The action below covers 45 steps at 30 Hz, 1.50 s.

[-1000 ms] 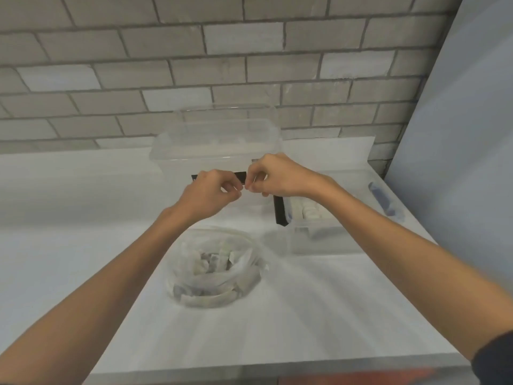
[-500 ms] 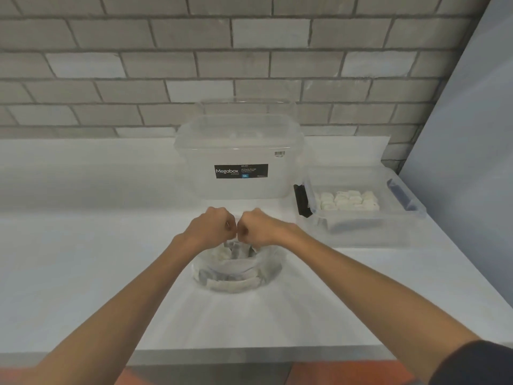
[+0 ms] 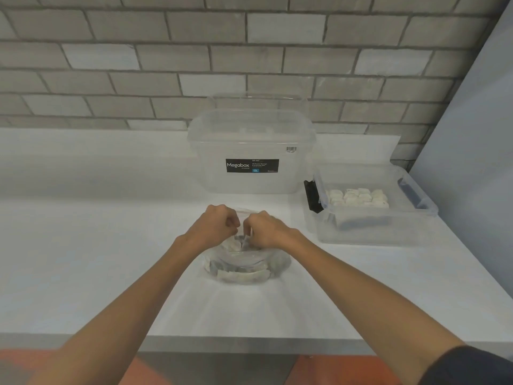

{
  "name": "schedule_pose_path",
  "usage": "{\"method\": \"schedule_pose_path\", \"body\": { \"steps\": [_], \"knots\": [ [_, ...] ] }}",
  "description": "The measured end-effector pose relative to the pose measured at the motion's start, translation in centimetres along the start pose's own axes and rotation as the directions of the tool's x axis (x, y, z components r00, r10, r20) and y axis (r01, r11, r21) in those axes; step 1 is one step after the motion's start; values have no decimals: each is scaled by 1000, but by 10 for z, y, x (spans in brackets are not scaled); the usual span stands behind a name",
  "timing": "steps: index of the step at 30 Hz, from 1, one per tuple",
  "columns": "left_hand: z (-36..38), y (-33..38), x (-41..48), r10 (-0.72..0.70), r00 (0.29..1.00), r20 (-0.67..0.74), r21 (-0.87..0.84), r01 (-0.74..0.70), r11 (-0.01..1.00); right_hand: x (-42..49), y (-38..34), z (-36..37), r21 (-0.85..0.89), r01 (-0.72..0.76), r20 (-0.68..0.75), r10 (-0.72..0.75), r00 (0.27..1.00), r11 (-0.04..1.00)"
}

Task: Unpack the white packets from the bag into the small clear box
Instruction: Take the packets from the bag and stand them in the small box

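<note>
While both hands work at the mouth of a clear plastic bag (image 3: 274,262) on a white counter (image 3: 97,245), the view looks down from the person's head. The left hand (image 3: 219,226) and the right hand (image 3: 268,232) sit knuckle to knuckle, fingers (image 3: 232,221) curled tight, apparently pinching the bag's thin upper edge from either side. The bag lies near the counter's front, slumped and full of white packets (image 3: 244,275).

The small clear box (image 3: 372,232) stands well apart to the right, open, with a layer of white packets (image 3: 358,196) already laid in rows at its back. A large lidded clear tub (image 3: 249,184) stands behind the bag against a grey brick wall (image 3: 166,59).

Several things could go wrong. The film looks slippery and limp, so a hard pull apart could tear it or tip the bag and spill packets across the counter. A pinch through the plastic could also catch a packet by accident and drag it out loose. The carry to the box crosses open counter, where a dropped packet might slide off the edge.

Much is hidden. The fingertips are tucked under the knuckles, so exactly what they pinch, film alone or a packet too, cannot be told. The bag's opening is covered by the hands. Packets blur into the crumpled plastic, so no count is possible.
</note>
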<state>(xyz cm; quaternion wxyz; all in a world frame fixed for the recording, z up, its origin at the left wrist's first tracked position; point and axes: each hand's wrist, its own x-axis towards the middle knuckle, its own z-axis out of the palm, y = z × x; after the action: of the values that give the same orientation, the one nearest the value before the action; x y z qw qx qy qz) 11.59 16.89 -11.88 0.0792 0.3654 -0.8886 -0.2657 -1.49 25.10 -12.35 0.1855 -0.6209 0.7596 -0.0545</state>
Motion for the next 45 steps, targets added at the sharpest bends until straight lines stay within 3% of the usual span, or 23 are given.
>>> {"method": "schedule_pose_path", "body": {
  "steps": [7, 10, 13, 16, 23, 26, 31, 39, 45],
  "knots": [
    [-8, -2, -9, -62, 998, -21, -201, 57, 978, -9, 15, -23, 358, -17, -157, 78, 985, 934],
    [-11, -1, -12, -73, 997, -16, -302, 65, 951, -16, 19, -31, 653, -60, -105, 169, 980, 755],
    [-12, 1, -12, -97, 995, -27, -421, 76, 904, -18, 20, -31, 766, -70, -52, 171, 984, 639],
    [-17, 4, -12, -105, 991, -79, -444, 59, 894, -16, 18, -29, 771, -65, -49, 161, 986, 634],
    [-37, 5, -10, -45, 979, -197, -273, -11, 962, -5, -3, -7, 443, -79, -32, 104, 994, 893],
    [-43, 7, -12, -22, 973, -228, -209, -27, 977, 5, -14, 7, 345, -76, -19, 88, 996, 936],
    [-48, 3, -17, -4, 973, -232, -202, -45, 978, 12, -23, 17, 398, -90, -59, 123, 991, 913],
    [-53, 4, -22, -71, 978, -196, -326, 4, 945, 11, -22, 10, 495, -110, -118, 192, 974, 862],
    [-50, 10, -18, -105, 976, -193, -376, 26, 926, -1, -12, -4, 533, -131, -77, 202, 976, 836]
  ]
}}
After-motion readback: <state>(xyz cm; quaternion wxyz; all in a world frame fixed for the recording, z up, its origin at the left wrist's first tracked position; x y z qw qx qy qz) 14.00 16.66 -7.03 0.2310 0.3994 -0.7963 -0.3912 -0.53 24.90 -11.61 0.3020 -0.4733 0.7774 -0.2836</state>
